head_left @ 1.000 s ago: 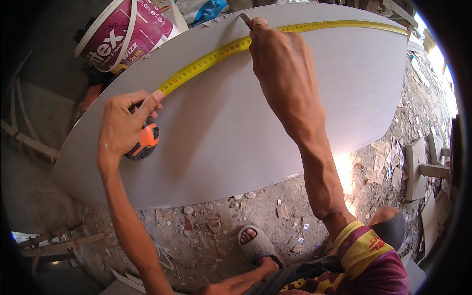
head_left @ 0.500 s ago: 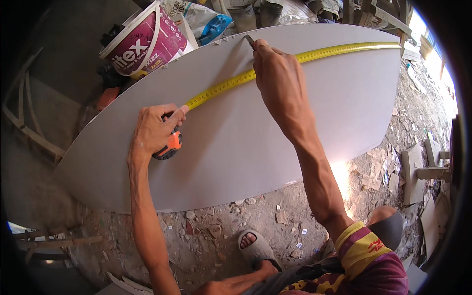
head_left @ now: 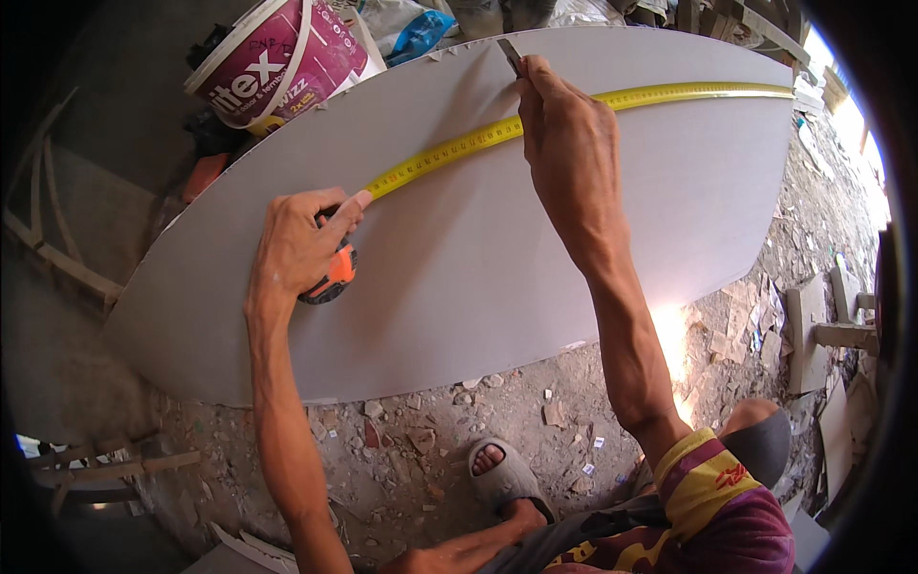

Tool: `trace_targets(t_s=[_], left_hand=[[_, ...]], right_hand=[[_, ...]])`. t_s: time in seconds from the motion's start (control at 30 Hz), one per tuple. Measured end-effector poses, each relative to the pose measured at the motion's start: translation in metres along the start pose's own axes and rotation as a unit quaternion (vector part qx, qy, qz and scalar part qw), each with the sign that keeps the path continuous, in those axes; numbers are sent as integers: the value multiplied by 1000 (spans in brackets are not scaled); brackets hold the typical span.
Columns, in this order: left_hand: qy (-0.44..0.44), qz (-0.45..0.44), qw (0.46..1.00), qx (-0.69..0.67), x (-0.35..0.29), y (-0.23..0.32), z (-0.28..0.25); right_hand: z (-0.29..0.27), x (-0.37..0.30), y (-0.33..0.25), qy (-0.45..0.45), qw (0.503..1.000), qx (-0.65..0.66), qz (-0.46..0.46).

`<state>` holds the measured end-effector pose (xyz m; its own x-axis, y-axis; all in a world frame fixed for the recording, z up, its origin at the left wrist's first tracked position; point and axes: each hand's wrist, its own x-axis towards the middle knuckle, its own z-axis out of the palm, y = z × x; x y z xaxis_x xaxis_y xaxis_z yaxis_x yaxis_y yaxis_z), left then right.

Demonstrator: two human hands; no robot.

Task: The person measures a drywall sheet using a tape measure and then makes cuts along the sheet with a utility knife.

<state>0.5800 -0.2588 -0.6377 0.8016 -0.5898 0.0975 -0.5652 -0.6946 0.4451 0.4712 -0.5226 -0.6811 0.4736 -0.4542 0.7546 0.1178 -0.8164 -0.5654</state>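
Note:
A large light grey board (head_left: 459,287), which looks like plasterboard, lies flat below me. My left hand (head_left: 295,244) is closed around a black and orange tape measure (head_left: 337,273), thumb and forefinger pinching the yellow blade (head_left: 440,157) where it comes out. From there the blade runs, gently bowed, across the board to its right edge. My right hand (head_left: 576,139) is closed over the middle of the blade. Out of its fingers sticks a slim grey tool (head_left: 510,55) that looks like a utility knife, its tip pointing at the far edge; the rest is hidden in the grip.
Beyond the far edge stand a purple and white bucket (head_left: 287,72) and a white and blue sack (head_left: 421,36). Rubble and paper scraps cover the ground (head_left: 421,430) on the near side. Wooden pieces (head_left: 813,335) stand at the right.
The view has shifted a little, so the board sits slightly higher and further right. My right hand has moved slightly right along the blade; both hands keep their grips.

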Motion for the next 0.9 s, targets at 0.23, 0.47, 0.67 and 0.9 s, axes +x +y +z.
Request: trace_targets(t_s=[0.23, 0.47, 0.67, 0.9], left_hand=[[6, 5, 1000, 10, 3, 4, 4], [5, 1, 1000, 21, 1, 3, 1], [8, 0, 1000, 11, 0, 5, 2], [11, -1, 1000, 17, -1, 4, 2]], right_hand=[[2, 1, 6, -10, 1000, -19, -14], [0, 4, -2, -23, 998, -53, 6], [0, 1, 0, -32, 999, -31, 7], [2, 1, 0, -24, 999, -41, 9]])
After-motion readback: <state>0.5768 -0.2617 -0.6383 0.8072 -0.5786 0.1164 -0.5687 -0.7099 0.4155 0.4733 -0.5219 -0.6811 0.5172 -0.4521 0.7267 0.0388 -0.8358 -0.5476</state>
